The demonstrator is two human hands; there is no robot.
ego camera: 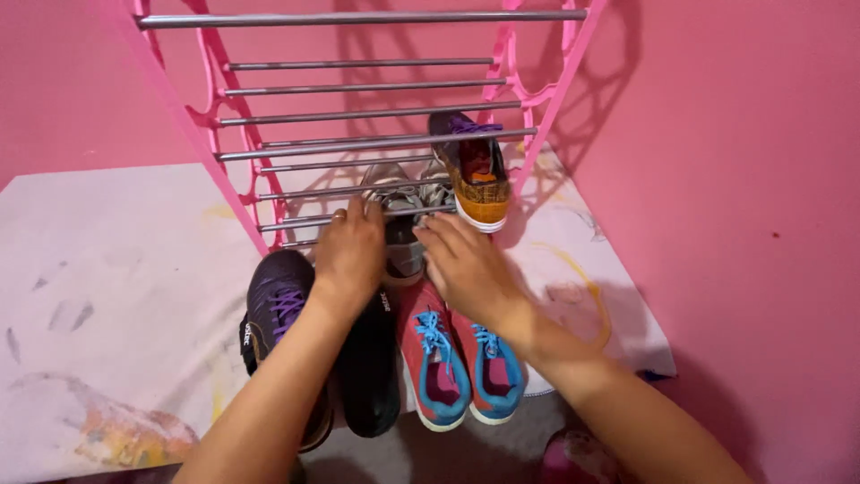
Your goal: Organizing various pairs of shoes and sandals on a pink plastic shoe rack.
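My two forearms come in from the bottom of the frame, and between them, nearest to me on the floor, sit the red shoes with blue laces [459, 358], side by side, toes pointing away from me. Left of them is a dark pair [285, 314]; one has purple laces, and my left arm covers part of the other.

Just past those, at the middle of the frame, both hands are on a grey shoe [403, 237] lying at the lowest bars of the pink shoe rack [193, 125]. My left hand [351, 251] lies over its left side, fingers curled onto the top. My right hand [466, 269] presses its right side with fingers spread flat. I judge the hold as loose from both sides, not a closed fist; how tight it is I cannot tell. The shoe seems to sit half in the rack, its heel towards me.

As for the rack, one orange-and-brown shoe with purple laces [475, 170] already rests on the bars to the right, a tier higher. Another grey shoe appears to lie beside the one I hold, behind the rails. The upper metal bars [358, 88] hold nothing I can see. So one or two shoes are in, and two pairs remain on the floor.

The rack stands on a pale, paint-stained sheet [107, 269] against pink walls [735, 134].
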